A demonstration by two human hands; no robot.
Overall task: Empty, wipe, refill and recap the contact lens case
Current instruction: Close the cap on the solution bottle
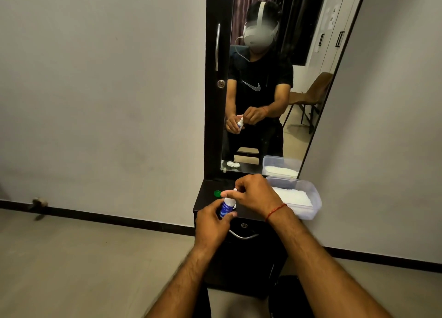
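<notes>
So, gripping the solution bottle [226,206] round its body with the left hand [211,222], just over the black surface [205,204]. Held roughly upright, leaning slightly away, white tip up. Pinching that tip with the right hand [253,195]. Can only spot the lens case [233,164] reflected in the mirror [263,138].

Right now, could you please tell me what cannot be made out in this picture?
All in the head view:
Bottle label: too small, partly wrapped by the left hand.
Bottle tip: covered by fingers of the right hand; capped or not, unclear.
Contact lens case: hidden by both hands; only its tiny reflection in the mirror shows.
White contents of the plastic container: too blurred to identify.
</notes>
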